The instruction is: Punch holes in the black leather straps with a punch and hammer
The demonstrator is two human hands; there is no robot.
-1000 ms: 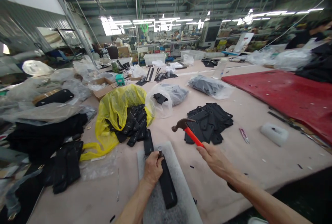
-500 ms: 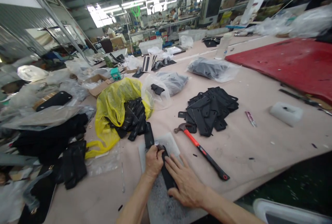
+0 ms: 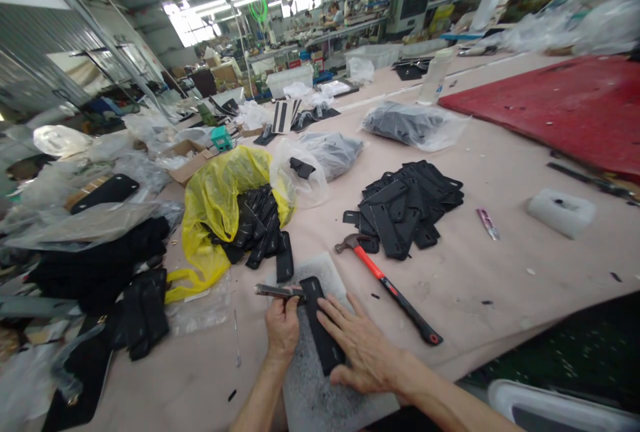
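My left hand (image 3: 283, 329) pinches a metal tool (image 3: 277, 291), which lies sideways with its right end at the edge of a black strip (image 3: 320, 325). The strip rests on a grey slab (image 3: 325, 405). Flat on the strip's right side is my right hand (image 3: 357, 345), fingers spread. Just past the slab lies another black piece (image 3: 285, 257), beside a yellow bag (image 3: 207, 202) holding several black pieces. A hammer (image 3: 387, 285) with a red and black handle lies right of the slab, below a pile of black pieces (image 3: 400, 205).
Clear bags with dark contents (image 3: 410, 127) lie farther back. To the right are a red board (image 3: 560, 102), a white roll (image 3: 563, 212) and a small pink tool (image 3: 487, 224). Black cloth and plastic bags crowd the left side.
My left hand has moved slightly left, and the metal tool now points sideways, away from the strip's top. The strip's upper end is uncovered. My right hand remains on the strip.
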